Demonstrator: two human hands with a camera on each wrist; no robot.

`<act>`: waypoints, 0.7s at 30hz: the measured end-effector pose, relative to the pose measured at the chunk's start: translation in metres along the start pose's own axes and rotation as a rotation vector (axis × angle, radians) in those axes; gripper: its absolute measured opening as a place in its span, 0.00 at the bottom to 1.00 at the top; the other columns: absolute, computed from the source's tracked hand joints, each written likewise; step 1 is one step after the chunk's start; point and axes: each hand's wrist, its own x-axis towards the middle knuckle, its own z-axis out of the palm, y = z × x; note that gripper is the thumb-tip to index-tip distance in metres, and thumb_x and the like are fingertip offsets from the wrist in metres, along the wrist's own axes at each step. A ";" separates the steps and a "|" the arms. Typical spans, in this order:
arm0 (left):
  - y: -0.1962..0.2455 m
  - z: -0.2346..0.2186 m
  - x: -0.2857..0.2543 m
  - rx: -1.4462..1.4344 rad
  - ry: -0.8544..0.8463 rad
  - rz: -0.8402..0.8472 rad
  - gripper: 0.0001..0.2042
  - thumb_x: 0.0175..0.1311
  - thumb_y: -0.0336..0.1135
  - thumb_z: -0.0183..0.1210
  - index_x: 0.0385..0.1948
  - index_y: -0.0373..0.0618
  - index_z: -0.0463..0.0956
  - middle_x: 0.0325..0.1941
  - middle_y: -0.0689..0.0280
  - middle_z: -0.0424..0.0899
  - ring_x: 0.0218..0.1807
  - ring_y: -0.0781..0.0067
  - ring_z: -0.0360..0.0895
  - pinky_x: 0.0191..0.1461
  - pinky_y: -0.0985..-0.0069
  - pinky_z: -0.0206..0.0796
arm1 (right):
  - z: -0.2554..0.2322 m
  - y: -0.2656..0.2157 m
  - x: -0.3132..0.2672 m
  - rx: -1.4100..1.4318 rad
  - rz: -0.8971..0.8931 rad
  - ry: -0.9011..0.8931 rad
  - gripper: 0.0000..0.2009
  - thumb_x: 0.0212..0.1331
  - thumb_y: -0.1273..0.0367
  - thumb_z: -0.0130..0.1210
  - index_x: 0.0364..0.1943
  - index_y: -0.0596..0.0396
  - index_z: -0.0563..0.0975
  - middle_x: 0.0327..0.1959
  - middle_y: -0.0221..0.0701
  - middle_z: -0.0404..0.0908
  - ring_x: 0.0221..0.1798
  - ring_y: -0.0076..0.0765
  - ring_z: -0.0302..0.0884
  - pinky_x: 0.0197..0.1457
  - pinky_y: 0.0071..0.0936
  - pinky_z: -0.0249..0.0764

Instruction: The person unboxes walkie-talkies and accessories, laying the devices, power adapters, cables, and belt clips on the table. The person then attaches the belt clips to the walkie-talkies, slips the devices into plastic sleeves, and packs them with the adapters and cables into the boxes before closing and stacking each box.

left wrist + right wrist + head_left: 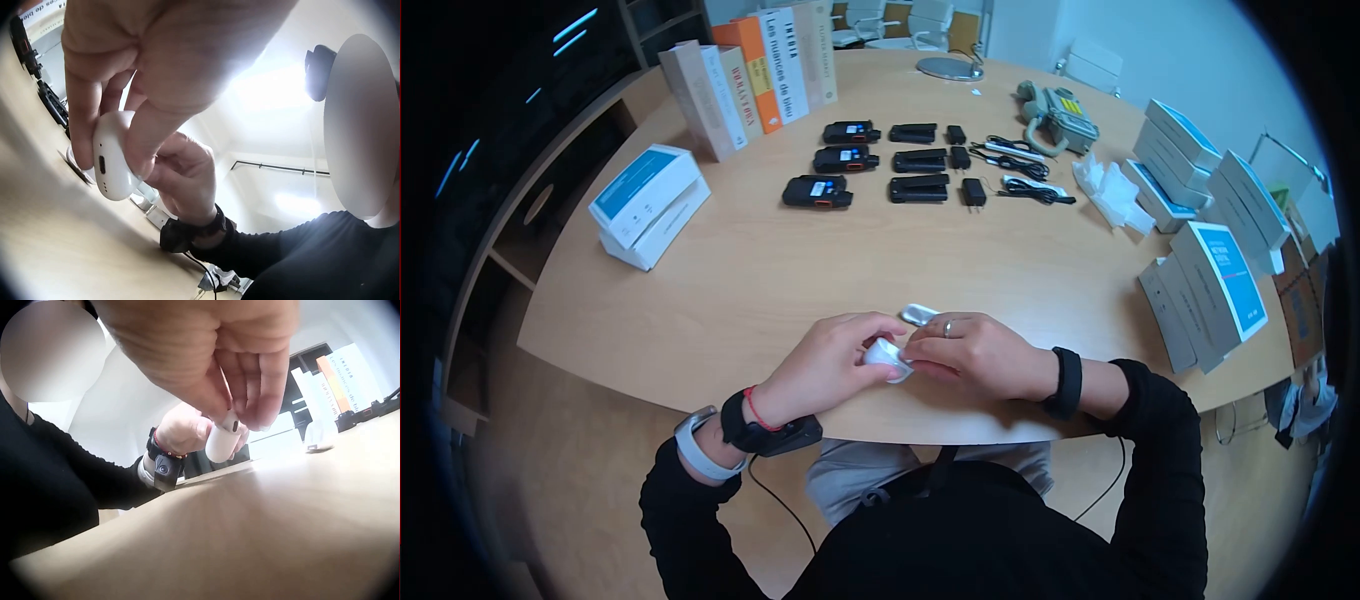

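A rounded white earbud charging case (pixel 112 156) is in my left hand (pixel 825 365), gripped between thumb and fingers just above the table's near edge. Its port slot and a row of small holes show in the left wrist view. My right hand (pixel 970 355), with a ring on one finger, meets the case from the other side. Between its thumb and fingers it pinches a small white earbud (pixel 232 420) with a dark oval spot, at the top of the case. A small silvery-white rounded object (pixel 917 314) lies on the table just beyond the right hand.
Handheld radios (pixel 845 159), black cradles (pixel 919 160), adapters and cables (pixel 1025 188) stand in rows farther back. White boxes (pixel 1205 290) are at the right, another box (pixel 650 205) at the left. Books (pixel 760 75), a telephone (pixel 1060 115) and crumpled white wrapping (pixel 1112 192) lie around.
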 end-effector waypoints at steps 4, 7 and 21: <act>0.001 0.000 -0.003 0.017 -0.044 -0.020 0.17 0.51 0.25 0.64 0.44 0.39 0.72 0.43 0.62 0.78 0.45 0.74 0.77 0.49 0.77 0.73 | -0.001 0.000 0.005 0.058 0.038 0.021 0.09 0.46 0.77 0.60 0.34 0.56 0.78 0.34 0.36 0.80 0.37 0.42 0.79 0.41 0.31 0.75; -0.004 0.001 -0.004 -0.048 0.025 -0.031 0.18 0.50 0.27 0.65 0.44 0.40 0.72 0.40 0.61 0.79 0.43 0.73 0.78 0.46 0.76 0.72 | -0.018 -0.011 0.009 0.044 0.068 0.203 0.08 0.47 0.73 0.60 0.33 0.57 0.78 0.32 0.34 0.79 0.36 0.42 0.78 0.41 0.32 0.75; -0.027 -0.007 -0.009 0.126 -0.002 0.137 0.16 0.49 0.31 0.64 0.41 0.40 0.74 0.36 0.61 0.79 0.33 0.67 0.75 0.38 0.74 0.68 | -0.137 -0.132 -0.046 1.359 -0.661 0.283 0.09 0.53 0.82 0.52 0.33 0.57 0.80 0.33 0.34 0.81 0.35 0.31 0.78 0.40 0.28 0.77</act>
